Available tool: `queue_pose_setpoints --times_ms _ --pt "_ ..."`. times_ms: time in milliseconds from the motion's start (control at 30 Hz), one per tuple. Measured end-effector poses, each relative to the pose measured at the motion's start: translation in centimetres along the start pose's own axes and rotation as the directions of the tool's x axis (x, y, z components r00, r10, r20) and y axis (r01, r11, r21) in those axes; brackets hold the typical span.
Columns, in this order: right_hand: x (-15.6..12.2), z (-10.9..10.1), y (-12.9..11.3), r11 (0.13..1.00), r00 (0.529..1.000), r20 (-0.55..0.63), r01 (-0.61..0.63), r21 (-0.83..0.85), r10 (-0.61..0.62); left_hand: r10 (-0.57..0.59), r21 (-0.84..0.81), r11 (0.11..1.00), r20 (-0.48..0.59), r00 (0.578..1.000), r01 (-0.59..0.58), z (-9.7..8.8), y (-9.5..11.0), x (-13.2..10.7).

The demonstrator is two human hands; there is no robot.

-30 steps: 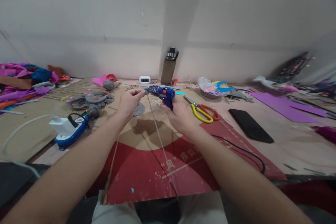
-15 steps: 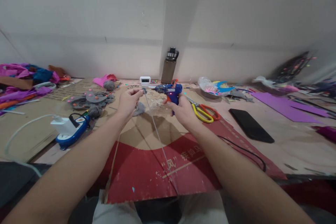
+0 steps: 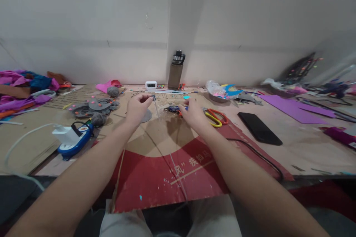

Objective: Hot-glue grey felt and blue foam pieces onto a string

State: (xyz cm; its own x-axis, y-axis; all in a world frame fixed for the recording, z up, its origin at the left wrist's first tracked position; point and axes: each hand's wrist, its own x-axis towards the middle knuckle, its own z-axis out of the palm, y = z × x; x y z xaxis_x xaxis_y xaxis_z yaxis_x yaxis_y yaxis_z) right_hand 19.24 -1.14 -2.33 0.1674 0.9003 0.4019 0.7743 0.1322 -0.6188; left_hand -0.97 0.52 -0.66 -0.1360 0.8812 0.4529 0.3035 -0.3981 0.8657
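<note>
My left hand pinches a small grey piece at the top of a thin, pale stick or wire that runs down toward me. My right hand is low over the board, its fingers around the rear of a blue glue gun. The nozzle points left, and the hand hides most of the gun's body and handle. A grey felt disc lies under my left hand. Scissors with yellow and red handles lie just right of my right hand.
Cardboard with a red printed part lies before me. Left are grey felt pieces and a blue power strip. Right are a black phone and purple sheets. A bottle and small clock stand behind.
My right hand has lowered the glue gun from beside the grey piece onto the board. My left hand still holds the grey piece in nearly the same place.
</note>
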Motion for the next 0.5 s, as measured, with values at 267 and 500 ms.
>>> queue_pose_setpoints --times_ms 267,500 --pt "-0.9 3.3 -6.4 0.62 0.955 0.296 -0.237 0.748 0.008 0.243 0.239 0.938 0.058 0.968 -0.25 0.1 -0.1 -0.4" --pt "-0.8 2.8 -5.6 0.81 0.974 -0.1 0.225 0.541 -0.203 0.105 0.119 0.986 0.076 0.992 -0.113 0.2 0.6 -0.8"
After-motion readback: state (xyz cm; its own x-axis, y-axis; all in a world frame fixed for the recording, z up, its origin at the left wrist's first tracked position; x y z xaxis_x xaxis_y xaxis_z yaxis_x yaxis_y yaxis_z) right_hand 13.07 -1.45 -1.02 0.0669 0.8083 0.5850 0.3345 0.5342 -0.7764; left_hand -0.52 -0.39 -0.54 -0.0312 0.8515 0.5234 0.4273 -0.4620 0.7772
